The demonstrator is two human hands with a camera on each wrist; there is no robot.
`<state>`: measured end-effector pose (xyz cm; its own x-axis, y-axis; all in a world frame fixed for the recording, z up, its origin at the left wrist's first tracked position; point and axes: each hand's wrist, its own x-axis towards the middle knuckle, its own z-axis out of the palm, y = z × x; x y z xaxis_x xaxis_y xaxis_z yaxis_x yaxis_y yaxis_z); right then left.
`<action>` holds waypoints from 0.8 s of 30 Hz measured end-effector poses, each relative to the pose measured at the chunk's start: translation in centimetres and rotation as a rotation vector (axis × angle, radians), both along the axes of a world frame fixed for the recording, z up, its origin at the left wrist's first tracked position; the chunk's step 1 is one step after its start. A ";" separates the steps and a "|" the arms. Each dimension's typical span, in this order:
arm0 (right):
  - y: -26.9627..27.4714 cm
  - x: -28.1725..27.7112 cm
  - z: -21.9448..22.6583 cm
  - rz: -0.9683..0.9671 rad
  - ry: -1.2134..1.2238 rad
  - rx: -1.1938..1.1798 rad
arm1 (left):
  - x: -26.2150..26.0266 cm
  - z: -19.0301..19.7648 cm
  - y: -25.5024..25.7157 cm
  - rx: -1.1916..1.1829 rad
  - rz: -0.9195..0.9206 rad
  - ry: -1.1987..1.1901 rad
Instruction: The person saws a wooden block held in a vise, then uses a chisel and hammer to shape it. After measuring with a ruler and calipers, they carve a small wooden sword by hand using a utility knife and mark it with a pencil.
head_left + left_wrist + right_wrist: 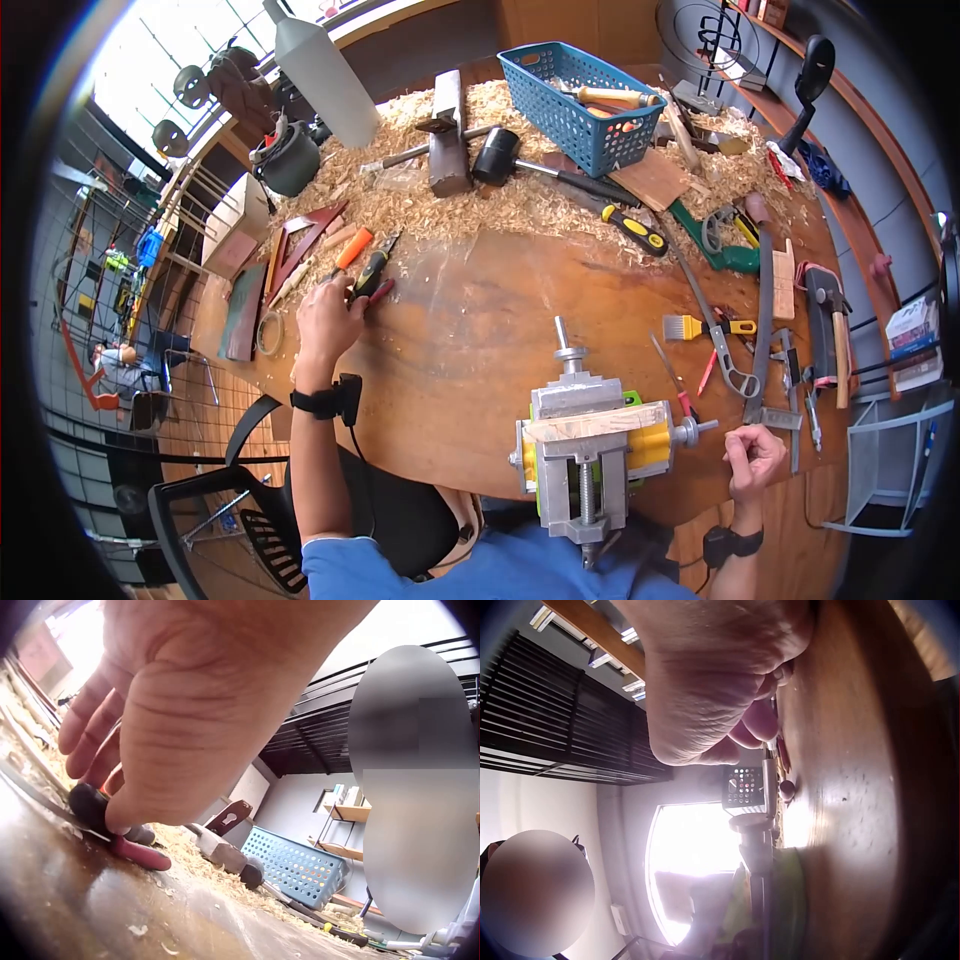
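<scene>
At the left side of the table, my left hand (330, 318) pinches the end of a black-and-yellow handled tool (373, 270) between thumb and fingers. Up close, the left wrist view shows the thumb against the tool's rounded black end (88, 807). A red handle (144, 855) lies right beside it, and an orange-handled tool (354, 247) is just beyond. My right hand (755, 462) hangs loosely curled by the table's front edge, holding nothing. To its left stands a grey metal vise (583, 480) with a wooden piece (600, 423) lying across its jaws.
Wood shavings (430, 222) cover the back of the table (450, 340), around a rubber mallet (495, 157), a wooden plane (450, 165) and a blue basket (600, 145) of tools. A brush (685, 327), a saw (720, 350) and other hand tools lie at the right.
</scene>
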<state>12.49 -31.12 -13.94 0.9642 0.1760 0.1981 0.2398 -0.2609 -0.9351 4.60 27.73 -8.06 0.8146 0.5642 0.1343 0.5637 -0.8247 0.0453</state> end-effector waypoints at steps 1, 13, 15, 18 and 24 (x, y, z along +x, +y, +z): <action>0.0 0.0 -0.1 -0.005 -0.009 0.007 | 0.0 -0.3 0.0 0.002 0.001 0.000; 0.0 0.2 -0.6 0.017 -0.048 -0.046 | -0.8 -0.7 -6.1 0.106 -0.056 -0.123; -0.1 0.2 -0.7 0.019 -0.038 -0.039 | -0.7 -0.4 -6.5 0.082 -0.020 -0.100; 0.0 0.2 -0.7 0.019 -0.036 -0.037 | -0.3 -0.2 -4.4 0.114 -0.096 -0.161; 0.0 0.1 -0.6 0.023 -0.064 -0.036 | 3.5 -1.3 4.7 0.199 -0.069 -0.134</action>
<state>12.64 -31.13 -14.52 0.9454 0.2062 0.2522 0.3049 -0.2875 -0.9080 8.11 32.42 -9.31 0.8179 0.4591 0.3467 0.5053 -0.8614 -0.0515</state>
